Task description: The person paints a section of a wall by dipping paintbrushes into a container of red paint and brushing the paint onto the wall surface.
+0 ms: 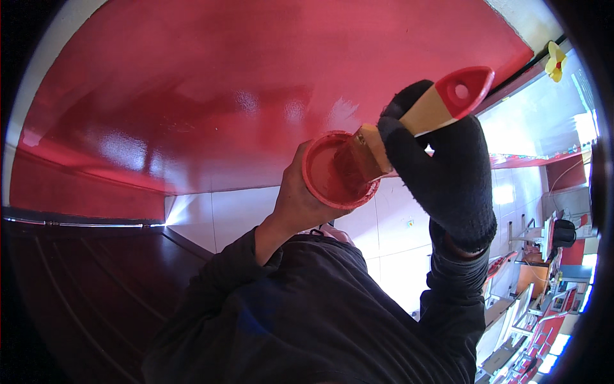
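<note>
Floor [400, 243]: pale, shiny tiles with thin seams
Small spot [410, 223]: yellowish, on a tile near the floor's wall-side edge; scrap or stain, unclear
Furniture [534, 280]: stands crowded toward the floor's right edge

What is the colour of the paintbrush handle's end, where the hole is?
The paintbrush handle's end is red; the head view shows it best.

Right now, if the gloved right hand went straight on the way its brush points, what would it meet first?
Probably the inside of the red cup in the left hand. The brush in the right hand has its bristles at the cup's mouth, though how deep is unclear.
</note>
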### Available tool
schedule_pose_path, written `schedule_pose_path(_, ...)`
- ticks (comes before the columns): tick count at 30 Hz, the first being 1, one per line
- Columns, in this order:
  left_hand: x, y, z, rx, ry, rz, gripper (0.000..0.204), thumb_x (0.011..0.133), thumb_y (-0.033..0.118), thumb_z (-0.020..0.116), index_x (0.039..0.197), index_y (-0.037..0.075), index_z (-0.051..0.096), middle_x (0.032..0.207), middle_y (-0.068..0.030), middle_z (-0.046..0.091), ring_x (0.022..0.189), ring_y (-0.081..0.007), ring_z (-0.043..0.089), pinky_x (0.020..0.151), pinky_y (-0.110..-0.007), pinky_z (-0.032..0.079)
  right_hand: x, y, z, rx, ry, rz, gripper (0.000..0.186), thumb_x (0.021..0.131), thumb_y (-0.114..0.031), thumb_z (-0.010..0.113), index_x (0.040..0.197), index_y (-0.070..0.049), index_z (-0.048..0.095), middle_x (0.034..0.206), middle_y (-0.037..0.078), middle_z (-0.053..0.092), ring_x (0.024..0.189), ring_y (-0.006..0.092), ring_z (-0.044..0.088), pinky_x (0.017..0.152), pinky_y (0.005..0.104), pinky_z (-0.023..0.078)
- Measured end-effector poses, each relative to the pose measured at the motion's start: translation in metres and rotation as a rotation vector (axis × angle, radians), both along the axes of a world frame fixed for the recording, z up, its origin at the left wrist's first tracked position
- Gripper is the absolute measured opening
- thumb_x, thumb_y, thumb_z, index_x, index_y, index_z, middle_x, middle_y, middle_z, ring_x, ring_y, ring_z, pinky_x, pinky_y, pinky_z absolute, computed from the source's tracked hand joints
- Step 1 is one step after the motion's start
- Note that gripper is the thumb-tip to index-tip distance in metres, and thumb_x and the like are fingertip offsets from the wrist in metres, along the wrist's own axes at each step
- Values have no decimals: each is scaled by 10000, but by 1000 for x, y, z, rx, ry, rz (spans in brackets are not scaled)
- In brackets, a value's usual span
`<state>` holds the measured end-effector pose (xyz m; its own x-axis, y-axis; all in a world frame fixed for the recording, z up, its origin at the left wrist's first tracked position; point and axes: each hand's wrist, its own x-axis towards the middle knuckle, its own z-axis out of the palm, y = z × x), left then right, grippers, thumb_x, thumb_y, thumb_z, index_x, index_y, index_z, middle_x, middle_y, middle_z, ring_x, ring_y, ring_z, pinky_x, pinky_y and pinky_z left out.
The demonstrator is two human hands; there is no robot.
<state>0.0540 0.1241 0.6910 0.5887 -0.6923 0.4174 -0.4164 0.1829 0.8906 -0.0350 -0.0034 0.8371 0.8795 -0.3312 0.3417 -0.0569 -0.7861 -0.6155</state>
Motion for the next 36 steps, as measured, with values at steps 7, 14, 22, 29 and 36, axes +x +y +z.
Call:
schedule_pose_path(7,2,-1,-1,-17,65,-47,930,467,214,858,1225,52,343,1192,-133,440,1098,-246,459,913,-365,396,2,-3,-10,6,11,-36,187,775,-142,626,890,-2,578,759,119,624,672,209,637,592,294,520)
schedule_pose_path(14,3,-8,2,-19,13,-34,863,493,211,848,1187,50,360,1157,-129,479,1058,-241,496,874,-335,427,0,-10,-9,83,17,-121,220,798,-202,596,870,6,594,725,133,638,644,209,644,583,293,520)
schedule_pose_path(22,11,-20,1,-101,119,-100,847,509,172,841,1190,30,357,1147,-127,489,1053,-230,501,869,-335,430,-14,-37,-27,784,-365,-246,321,795,-225,560,906,73,520,742,107,552,523,166,551,464,252,423)
schedule_pose_path(29,12,-30,-6,-26,14,-79,820,511,133,834,1177,13,371,1108,-132,513,1027,-219,519,861,-337,428,-31,-57,-113,414,-338,-170,212,847,13,449,1055,38,481,623,106,552,567,175,583,528,255,449)
schedule_pose_path(36,15,-32,-9,25,38,-128,803,529,102,824,1181,3,367,1116,-129,511,1024,-215,523,869,-339,425,-31,-56,-125,1541,-435,-88,273,890,-224,481,1015,19,492,707,110,571,612,185,588,562,271,463)
